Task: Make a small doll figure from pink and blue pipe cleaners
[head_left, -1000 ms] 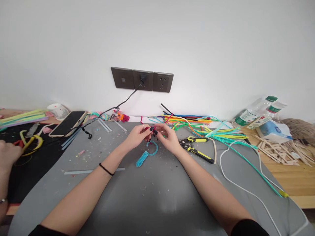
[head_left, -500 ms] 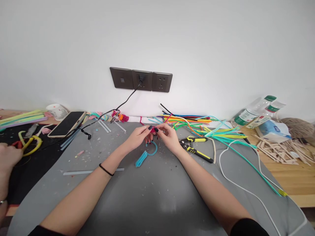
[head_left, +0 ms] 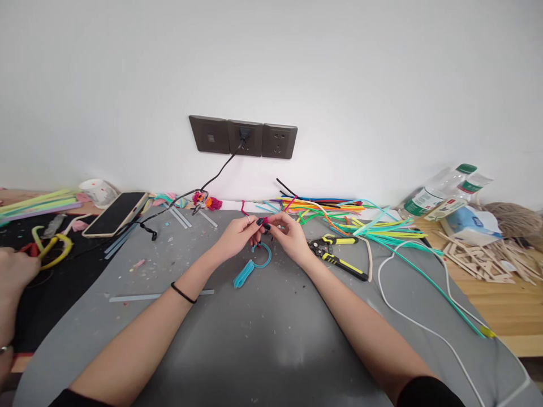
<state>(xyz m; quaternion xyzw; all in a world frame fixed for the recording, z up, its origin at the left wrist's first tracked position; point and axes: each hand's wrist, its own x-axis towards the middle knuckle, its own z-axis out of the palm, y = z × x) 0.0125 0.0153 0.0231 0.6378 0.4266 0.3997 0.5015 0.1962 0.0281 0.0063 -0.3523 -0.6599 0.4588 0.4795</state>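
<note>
Black sleeves [head_left: 428, 393], thin black wristband [head_left: 183, 293] (worn on the left), dark nails [head_left: 260, 222]

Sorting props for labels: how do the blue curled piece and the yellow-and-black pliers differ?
Colour: the blue curled piece is plain light blue; the pliers are black with yellow on the handles.
Shape: the blue piece has an open ring and a folded bundle; the pliers have two spread handles.
Place in view: the blue piece is below the fingertips; the pliers are right of the right hand.
Shared: both show against the grey mat.
</note>
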